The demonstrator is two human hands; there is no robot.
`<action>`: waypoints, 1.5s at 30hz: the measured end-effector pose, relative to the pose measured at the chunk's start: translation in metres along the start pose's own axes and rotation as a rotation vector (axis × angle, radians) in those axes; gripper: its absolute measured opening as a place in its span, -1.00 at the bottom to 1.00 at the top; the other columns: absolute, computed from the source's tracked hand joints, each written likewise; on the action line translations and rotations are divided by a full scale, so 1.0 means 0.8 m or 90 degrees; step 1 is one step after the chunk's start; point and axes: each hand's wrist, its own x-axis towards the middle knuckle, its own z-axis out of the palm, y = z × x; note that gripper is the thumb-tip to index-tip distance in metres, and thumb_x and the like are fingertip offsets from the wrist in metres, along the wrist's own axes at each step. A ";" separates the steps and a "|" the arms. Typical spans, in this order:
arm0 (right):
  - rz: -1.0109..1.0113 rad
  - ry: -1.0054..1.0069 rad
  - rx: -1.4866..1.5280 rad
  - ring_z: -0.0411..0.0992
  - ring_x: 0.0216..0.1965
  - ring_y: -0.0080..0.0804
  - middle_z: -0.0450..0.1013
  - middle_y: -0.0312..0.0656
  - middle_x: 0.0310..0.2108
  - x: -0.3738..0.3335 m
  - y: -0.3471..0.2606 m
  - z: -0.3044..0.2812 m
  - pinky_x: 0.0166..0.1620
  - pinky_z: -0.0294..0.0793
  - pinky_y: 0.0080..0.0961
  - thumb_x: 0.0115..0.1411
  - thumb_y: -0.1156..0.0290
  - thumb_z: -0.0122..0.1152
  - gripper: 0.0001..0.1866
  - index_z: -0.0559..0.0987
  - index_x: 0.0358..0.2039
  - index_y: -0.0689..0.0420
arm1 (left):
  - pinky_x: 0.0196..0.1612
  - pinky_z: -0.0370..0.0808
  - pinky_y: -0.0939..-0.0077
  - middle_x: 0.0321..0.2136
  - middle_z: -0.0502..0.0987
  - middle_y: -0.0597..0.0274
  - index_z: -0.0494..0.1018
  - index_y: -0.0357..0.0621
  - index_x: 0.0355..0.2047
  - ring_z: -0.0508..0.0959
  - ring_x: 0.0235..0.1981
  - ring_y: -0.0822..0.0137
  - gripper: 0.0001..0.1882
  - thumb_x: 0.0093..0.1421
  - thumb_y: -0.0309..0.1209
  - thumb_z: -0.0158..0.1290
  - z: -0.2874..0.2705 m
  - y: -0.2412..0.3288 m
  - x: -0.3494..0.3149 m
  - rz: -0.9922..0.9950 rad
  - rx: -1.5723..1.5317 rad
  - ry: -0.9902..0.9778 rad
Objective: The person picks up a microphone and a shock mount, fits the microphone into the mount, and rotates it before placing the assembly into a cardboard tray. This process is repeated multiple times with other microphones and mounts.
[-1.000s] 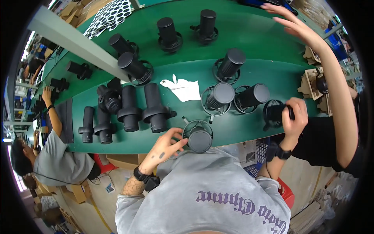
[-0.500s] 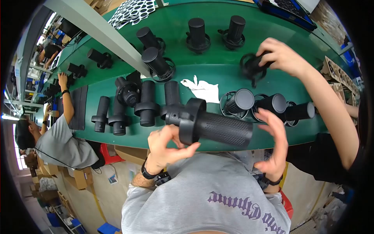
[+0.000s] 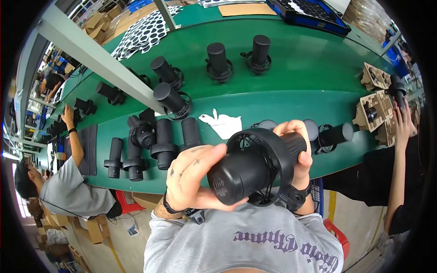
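Close in front of my chest is a black microphone (image 3: 239,176) in a round shock mount (image 3: 284,159), lying tilted with its smooth end toward the lower left. My left hand (image 3: 189,177) wraps its thumb and fingers round that smooth end. On the far side of the mount, my right hand (image 3: 304,169) grips the mesh-patterned part. Its lower fingers are partly hidden by the ring. Just beyond my left hand, several similar microphones (image 3: 164,145) stand on the green table (image 3: 273,107). A crumpled white glove (image 3: 225,126) lies behind the held microphone.
More microphones in mounts (image 3: 259,54) stand at the back. At right, a co-worker's hand (image 3: 403,123) holds a black microphone (image 3: 398,86) by brown moulded trays (image 3: 373,111). A slanting pale post (image 3: 100,63) crosses the left side. Another person (image 3: 82,182) sits at left.
The microphone has been turned, its smooth end now toward me. My right hand has closed round the mesh part. The co-worker's hand has moved from the table to the trays at right.
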 end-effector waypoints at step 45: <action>0.055 -0.125 0.305 0.41 -0.35 -0.10 0.35 0.00 -0.44 0.034 -0.005 -0.010 -0.21 0.49 -0.24 -0.11 0.25 0.04 -0.73 0.36 -0.48 0.19 | -0.17 0.21 0.42 -0.03 0.34 0.10 0.35 -0.09 -0.19 0.25 -0.07 0.30 -0.64 -0.08 -0.52 0.02 0.005 0.056 0.069 0.983 0.274 -0.351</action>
